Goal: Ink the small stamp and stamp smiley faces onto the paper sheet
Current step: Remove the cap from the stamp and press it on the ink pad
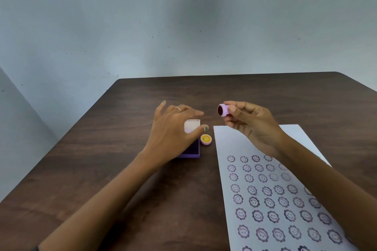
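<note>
While the right hand pinches the small stamp above the table, its dark face turned sideways, the left hand hovers with fingers spread and holding nothing over the purple ink pad, whose pale lid stands open. A yellow-topped cap sits just beside the pad. Rows of smiley faces already cover most of the paper sheet; only the far strip seems blank, though the arm hides part. Re-inking looks next.
</note>
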The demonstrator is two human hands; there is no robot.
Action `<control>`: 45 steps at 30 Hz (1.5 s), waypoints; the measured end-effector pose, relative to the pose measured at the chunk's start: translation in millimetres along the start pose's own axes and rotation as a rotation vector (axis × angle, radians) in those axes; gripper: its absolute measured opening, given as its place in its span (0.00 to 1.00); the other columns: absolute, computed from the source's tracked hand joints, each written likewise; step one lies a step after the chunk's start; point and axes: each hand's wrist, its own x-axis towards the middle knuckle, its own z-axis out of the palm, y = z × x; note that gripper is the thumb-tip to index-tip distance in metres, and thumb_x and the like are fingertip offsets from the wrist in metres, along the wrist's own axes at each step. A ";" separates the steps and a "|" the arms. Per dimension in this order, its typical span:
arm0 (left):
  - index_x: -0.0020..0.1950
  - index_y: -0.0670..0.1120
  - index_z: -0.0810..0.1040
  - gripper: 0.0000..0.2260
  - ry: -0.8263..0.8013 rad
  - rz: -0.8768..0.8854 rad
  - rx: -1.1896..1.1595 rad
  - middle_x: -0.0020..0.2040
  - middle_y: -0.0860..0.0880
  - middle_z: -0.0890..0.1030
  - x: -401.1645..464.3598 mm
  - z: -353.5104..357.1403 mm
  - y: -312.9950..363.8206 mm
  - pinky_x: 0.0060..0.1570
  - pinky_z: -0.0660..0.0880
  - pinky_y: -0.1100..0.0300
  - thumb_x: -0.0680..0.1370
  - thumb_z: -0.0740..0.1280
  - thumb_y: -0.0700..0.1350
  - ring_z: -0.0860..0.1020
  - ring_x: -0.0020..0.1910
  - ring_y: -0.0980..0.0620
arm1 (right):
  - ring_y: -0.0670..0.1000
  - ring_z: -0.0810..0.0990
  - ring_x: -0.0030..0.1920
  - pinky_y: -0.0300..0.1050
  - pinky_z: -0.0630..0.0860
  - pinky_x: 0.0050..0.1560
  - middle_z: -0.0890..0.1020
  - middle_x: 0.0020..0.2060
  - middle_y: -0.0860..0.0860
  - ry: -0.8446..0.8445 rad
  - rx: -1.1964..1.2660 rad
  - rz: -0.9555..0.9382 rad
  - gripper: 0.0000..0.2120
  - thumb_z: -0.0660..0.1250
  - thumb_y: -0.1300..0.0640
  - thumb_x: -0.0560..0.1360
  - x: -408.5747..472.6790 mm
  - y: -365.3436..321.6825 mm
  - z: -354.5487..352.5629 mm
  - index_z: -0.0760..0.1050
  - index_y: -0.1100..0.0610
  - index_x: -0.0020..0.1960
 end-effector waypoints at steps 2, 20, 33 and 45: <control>0.59 0.60 0.77 0.17 -0.001 -0.046 -0.067 0.58 0.57 0.79 -0.5 -11.6 -12.2 0.69 0.51 0.53 0.73 0.62 0.62 0.73 0.59 0.56 | 0.48 0.84 0.42 0.37 0.80 0.41 0.86 0.43 0.52 -0.035 0.109 0.069 0.15 0.69 0.57 0.66 -0.6 -2.2 1.7 0.80 0.57 0.52; 0.62 0.73 0.65 0.33 -0.424 -0.199 -0.293 0.66 0.71 0.64 -46.4 -40.9 -90.2 0.70 0.52 0.49 0.58 0.70 0.70 0.56 0.69 0.63 | 0.47 0.84 0.48 0.35 0.80 0.46 0.84 0.49 0.51 -0.064 -0.413 -0.108 0.15 0.70 0.58 0.67 -8.5 -2.3 36.0 0.79 0.50 0.53; 0.65 0.69 0.66 0.32 -0.433 -0.202 -0.252 0.70 0.62 0.67 -49.2 -34.2 -97.0 0.68 0.49 0.52 0.63 0.70 0.68 0.56 0.71 0.58 | 0.45 0.83 0.42 0.40 0.81 0.48 0.85 0.41 0.48 -0.322 -0.743 -0.255 0.10 0.74 0.62 0.66 -2.1 13.1 110.9 0.81 0.51 0.45; 0.54 0.79 0.62 0.24 -0.446 -0.186 -0.256 0.68 0.64 0.67 -48.8 -34.5 -95.6 0.64 0.48 0.56 0.62 0.68 0.69 0.57 0.69 0.60 | 0.40 0.79 0.38 0.24 0.72 0.45 0.85 0.46 0.51 -0.344 -0.987 -0.387 0.11 0.72 0.61 0.68 -4.1 22.9 118.3 0.81 0.55 0.51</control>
